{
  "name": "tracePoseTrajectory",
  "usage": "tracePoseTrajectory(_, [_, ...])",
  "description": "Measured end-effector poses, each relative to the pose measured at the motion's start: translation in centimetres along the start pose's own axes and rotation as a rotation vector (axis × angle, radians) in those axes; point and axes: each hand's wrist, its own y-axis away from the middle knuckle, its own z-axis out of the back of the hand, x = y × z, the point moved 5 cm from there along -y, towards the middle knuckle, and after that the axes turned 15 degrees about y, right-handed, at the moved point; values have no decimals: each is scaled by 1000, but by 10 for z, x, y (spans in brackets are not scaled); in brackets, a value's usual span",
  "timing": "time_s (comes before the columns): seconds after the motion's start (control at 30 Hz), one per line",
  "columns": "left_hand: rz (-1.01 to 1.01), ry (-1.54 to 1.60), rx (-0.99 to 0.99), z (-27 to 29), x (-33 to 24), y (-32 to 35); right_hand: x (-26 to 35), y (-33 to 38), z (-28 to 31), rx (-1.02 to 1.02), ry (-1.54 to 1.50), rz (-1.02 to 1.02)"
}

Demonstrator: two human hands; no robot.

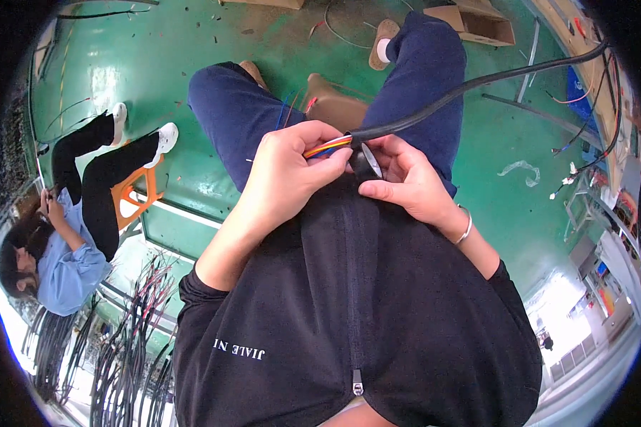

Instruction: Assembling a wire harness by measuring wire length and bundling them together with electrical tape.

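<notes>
A thick black cable (470,87) runs in from the upper right and ends between my hands in front of my chest. Several coloured wires (327,146), yellow, red, white and blue among them, come out of its end. My left hand (288,167) pinches these wires between thumb and fingers close to the cable's end. In my right hand (406,174) is a roll of black tape (365,164), gripped by thumb and fingers right beside the cable end. Whether tape is wrapped on the cable there I cannot tell.
Below my lap, a brown bag or box (335,103) sits on the green floor (157,43). A cardboard box (481,25) lies at the far right. At left, a co-worker in a light blue shirt (68,270) sits near an orange stool (137,196). Bundled black cables (132,341) hang lower left.
</notes>
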Motion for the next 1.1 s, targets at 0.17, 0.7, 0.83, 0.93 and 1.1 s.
tracePoseTrajectory(0.17, [-81,-219,-13,-5,-6,-1,2,0,-2,-29,-36,-3])
tracePoseTrajectory(0.7, [128,230,53,6,8,0,-24,-13,-7,-85,-173,-102])
tracePoseTrajectory(0.83, [320,664,117,8,16,-7,-27,-21,-9,14,-296,-105])
tracePoseTrajectory(0.93, [347,731,207,19,17,-10,-25,-23,-12,21,-351,-72])
tracePoseTrajectory(1.1, [306,606,264,11,7,-10,-29,-26,-12,7,-413,-93])
